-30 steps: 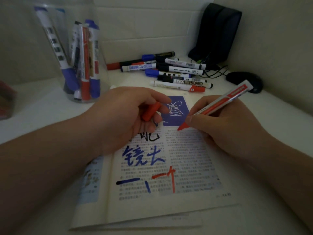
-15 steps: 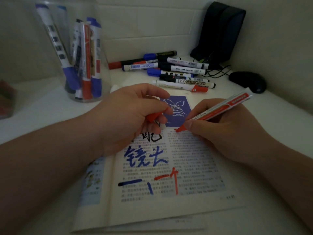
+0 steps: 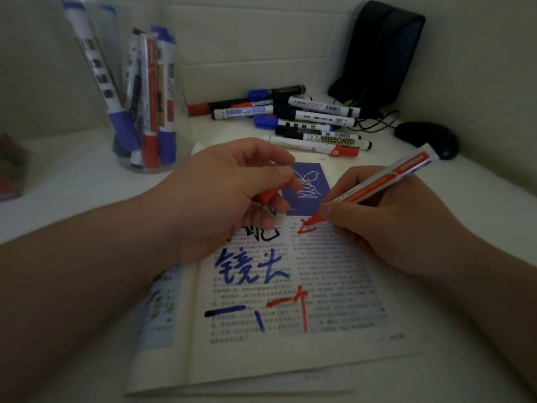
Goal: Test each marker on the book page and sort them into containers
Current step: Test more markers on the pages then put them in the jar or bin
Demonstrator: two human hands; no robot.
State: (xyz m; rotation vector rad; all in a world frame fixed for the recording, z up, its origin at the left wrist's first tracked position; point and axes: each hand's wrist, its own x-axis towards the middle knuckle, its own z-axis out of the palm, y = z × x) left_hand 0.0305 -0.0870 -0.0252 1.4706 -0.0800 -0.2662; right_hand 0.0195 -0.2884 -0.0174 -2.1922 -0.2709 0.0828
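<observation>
The red marker (image 3: 374,186) is in the right hand (image 3: 386,225), which pinches it low down, close to the tip, with thumb and fingers. The marker leans up and to the right. Its red tip touches the page of the open book (image 3: 290,359), just under a small blue picture (image 3: 309,190). A little red mark (image 3: 305,229) sits on the page right by the tip.

The left hand (image 3: 229,199) rests on the page just to the left. Its fingers curl round the red cap (image 3: 268,195), which peeks out between them. Lower on the page are big blue letters (image 3: 250,267), a dark line, a short blue line and a red cross shape (image 3: 293,303).

The book lies flat on a white table (image 3: 72,193). Behind the book a pile of markers (image 3: 305,120) lies on its side. To the left of the pile stands a clear jar (image 3: 178,152) with more markers standing inside.

At the far right is a black mouse (image 3: 427,138). A dark pouch (image 3: 377,50) leans in the corner, with wires near it
</observation>
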